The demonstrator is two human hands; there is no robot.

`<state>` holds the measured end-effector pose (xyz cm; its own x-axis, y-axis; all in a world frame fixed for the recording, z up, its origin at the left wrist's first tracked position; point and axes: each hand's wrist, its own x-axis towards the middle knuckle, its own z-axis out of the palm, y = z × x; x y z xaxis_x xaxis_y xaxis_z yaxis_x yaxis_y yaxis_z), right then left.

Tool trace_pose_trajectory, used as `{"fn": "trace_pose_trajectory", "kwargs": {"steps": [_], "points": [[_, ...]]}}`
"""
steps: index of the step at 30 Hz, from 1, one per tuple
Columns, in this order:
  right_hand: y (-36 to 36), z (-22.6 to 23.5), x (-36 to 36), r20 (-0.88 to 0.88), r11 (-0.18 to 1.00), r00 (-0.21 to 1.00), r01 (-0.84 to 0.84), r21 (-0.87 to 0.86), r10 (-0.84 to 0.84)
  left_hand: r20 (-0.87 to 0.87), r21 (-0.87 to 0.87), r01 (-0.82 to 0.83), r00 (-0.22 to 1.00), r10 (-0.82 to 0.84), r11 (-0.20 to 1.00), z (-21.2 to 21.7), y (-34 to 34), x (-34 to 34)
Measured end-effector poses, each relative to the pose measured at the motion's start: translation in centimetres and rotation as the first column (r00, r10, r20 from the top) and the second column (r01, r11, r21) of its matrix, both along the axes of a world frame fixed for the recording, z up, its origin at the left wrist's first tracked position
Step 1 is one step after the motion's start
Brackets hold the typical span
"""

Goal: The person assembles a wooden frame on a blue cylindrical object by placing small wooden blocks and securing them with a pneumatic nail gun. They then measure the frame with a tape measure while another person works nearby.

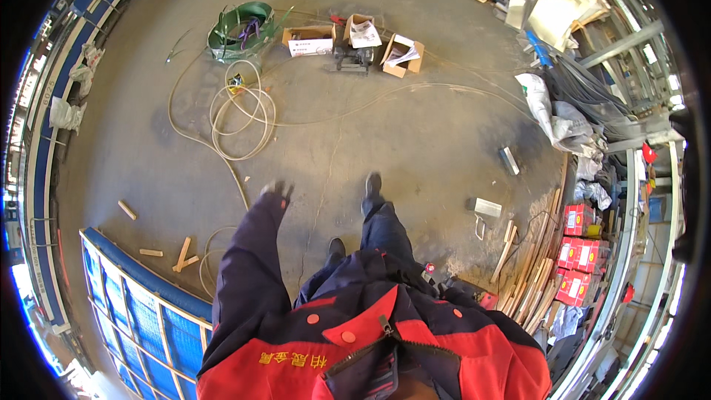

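Observation:
My left arm reaches forward over the floor, and my left hand point(277, 190) hangs at its end, smeared by motion. I cannot make out its fingers, nor anything held in it. The pale hose point(244, 181) runs along the floor just left of that hand. On the other side, my right sleeve point(463, 295) is low against my body, with the fingers hidden. Beside that sleeve show a small red-pink part point(429, 268) and a red and dark object point(487, 301); whether my right hand holds either one is unclear. My shoes point(372, 184) stand apart, as in a stride.
Ahead lie coiled hose point(244, 120), a green strap roll point(241, 31) and open cartons point(309, 39). A blue wood-framed panel point(148, 311) stands at lower left, near wood offcuts point(184, 255). Long timber strips point(529, 281) and red boxes point(576, 253) line the right.

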<state>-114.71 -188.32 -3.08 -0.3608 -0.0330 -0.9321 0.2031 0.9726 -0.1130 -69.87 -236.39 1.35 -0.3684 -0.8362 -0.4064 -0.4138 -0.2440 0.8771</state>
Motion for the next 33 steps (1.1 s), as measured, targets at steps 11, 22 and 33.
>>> {"fn": "trace_pose_trajectory", "kwargs": {"steps": [11,22,33], "points": [[-41.1,-7.1,-22.0,0.125,0.889,0.964,0.264,-0.374,-0.234,0.519,0.217,0.026,0.843,-0.138,0.976,-3.2,-12.3,-4.3],[-52.1,-0.2,-24.1,0.096,0.981,0.976,-0.195,-0.017,0.196,0.533,0.709,-0.053,0.693,-0.485,0.703,3.5,-17.5,-2.5],[-62.0,8.4,-19.2,-0.025,0.847,0.971,0.219,0.484,-0.237,0.681,0.570,0.141,0.470,-0.561,0.810,-19.2,-65.9,-6.4]]}}
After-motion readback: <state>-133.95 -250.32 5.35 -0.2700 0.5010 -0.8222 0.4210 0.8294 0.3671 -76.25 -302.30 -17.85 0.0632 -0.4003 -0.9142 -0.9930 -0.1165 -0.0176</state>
